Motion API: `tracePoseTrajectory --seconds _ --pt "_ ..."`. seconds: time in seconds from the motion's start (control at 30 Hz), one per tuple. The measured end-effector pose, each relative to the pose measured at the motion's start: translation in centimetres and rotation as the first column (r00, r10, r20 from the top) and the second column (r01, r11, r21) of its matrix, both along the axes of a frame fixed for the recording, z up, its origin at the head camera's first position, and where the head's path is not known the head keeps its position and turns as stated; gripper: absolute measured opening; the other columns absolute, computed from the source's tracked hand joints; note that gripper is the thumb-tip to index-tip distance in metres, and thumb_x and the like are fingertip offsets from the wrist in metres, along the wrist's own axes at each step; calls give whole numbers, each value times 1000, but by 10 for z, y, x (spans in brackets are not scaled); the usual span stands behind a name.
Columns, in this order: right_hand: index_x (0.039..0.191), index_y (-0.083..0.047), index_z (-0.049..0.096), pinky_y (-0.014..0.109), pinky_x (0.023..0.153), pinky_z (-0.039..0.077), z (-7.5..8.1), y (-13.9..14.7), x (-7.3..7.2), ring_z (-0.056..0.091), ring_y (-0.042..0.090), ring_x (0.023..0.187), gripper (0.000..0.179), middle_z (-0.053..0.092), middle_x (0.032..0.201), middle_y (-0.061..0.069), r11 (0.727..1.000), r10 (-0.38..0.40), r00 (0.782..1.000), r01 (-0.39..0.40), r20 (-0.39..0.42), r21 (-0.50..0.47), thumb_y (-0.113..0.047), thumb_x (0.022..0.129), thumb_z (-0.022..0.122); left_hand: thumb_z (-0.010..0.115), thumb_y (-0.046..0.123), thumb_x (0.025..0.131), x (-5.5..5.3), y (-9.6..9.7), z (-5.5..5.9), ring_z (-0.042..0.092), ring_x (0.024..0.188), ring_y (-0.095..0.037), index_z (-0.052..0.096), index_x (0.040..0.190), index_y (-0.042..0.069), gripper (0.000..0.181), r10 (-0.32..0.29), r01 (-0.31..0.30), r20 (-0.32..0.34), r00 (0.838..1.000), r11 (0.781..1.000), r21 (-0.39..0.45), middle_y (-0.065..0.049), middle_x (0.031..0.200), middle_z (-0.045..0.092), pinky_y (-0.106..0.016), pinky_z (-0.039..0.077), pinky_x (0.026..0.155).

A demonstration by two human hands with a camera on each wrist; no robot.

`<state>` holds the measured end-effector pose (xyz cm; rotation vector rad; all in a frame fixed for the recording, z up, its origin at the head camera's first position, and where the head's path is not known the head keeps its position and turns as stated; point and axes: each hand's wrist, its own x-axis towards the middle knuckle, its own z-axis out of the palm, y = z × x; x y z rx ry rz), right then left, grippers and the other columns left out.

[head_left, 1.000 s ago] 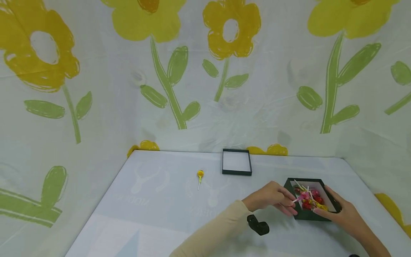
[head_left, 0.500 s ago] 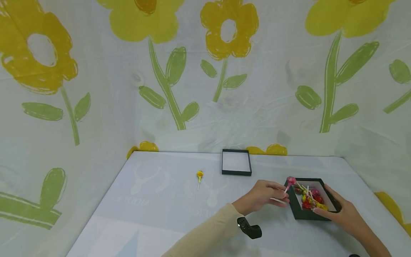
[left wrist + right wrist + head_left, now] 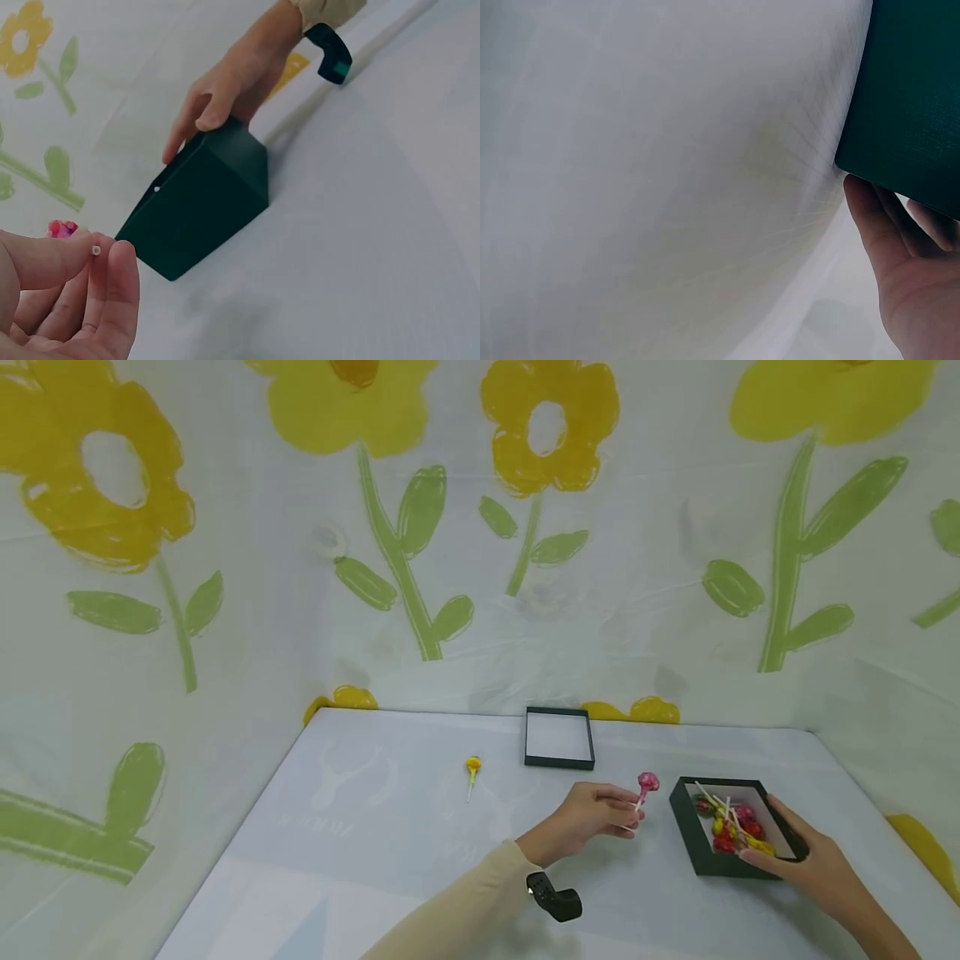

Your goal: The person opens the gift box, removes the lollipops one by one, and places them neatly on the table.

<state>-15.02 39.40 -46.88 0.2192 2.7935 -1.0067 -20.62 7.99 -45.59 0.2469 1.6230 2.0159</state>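
Observation:
Between thumb and fingers my left hand pinches the white stick of a pink lollipop, its wrapped head pointing up, to the left of the dark green box. In the left wrist view the stick's end shows at the fingertips and part of the pink head behind them. My right hand grips the box at its right side, thumb over the near rim. Inside the box lie several lollipops in red, yellow and pink wrappers. The right wrist view shows the fingers against the box's green wall.
A yellow lollipop lies by itself on the white table, left of the middle. The box's shallow lid rests inside-up near the back edge. A flower-printed curtain rises behind the table.
My left hand has drawn the pink lollipop out of the box and carried it left, turning its head upward. My right hand keeps holding the box in place.

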Motion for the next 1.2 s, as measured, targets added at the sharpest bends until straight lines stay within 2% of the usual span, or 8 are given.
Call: tracePoseTrajectory --seconds 0.3,0.47,0.7,0.87,1.2 --pt "150 -10 -8 77 87 22 0 0 1 10 66 124 102 4 143 42 1000 -12 1000 12 7 -6 -51 87 62 64 -4 85 -2 -19 -9 67 75 -18 70 103 5 21 88 -86 26 996 995 -52 -9 86 68 -35 56 70" --pt "150 -10 -8 77 87 22 0 0 1 10 65 124 103 4 143 42 1000 -21 1000 21 8 0 -52 86 62 66 -2 85 -7 -32 -8 68 76 -17 69 106 4 22 101 -100 12 995 993 -64 -9 88 69 -34 56 71" --pt "150 -11 -7 77 87 21 -1 -1 2 9 65 125 102 3 144 41 1000 -21 1000 21 3 -6 -51 86 62 66 -2 85 -12 -47 -9 68 77 -17 66 109 1 25 115 -114 3 993 991 -64 -10 90 69 -34 56 71" --pt "150 -11 -7 78 87 21 1 -1 2 9 65 125 102 4 144 42 1000 -16 1000 16 5 -11 -50 87 62 66 -3 84 -16 -56 -14 67 74 -16 66 110 -1 26 142 -141 11 990 989 -41 -10 89 69 -35 56 71" --pt "150 -11 -8 78 87 21 1 -1 3 10 66 124 102 4 143 42 1000 -14 1000 14 6 -12 -50 87 62 67 -3 83 -22 -78 -17 67 75 -18 63 115 -2 32 187 -187 2 982 982 -13 -18 99 69 -35 56 72"
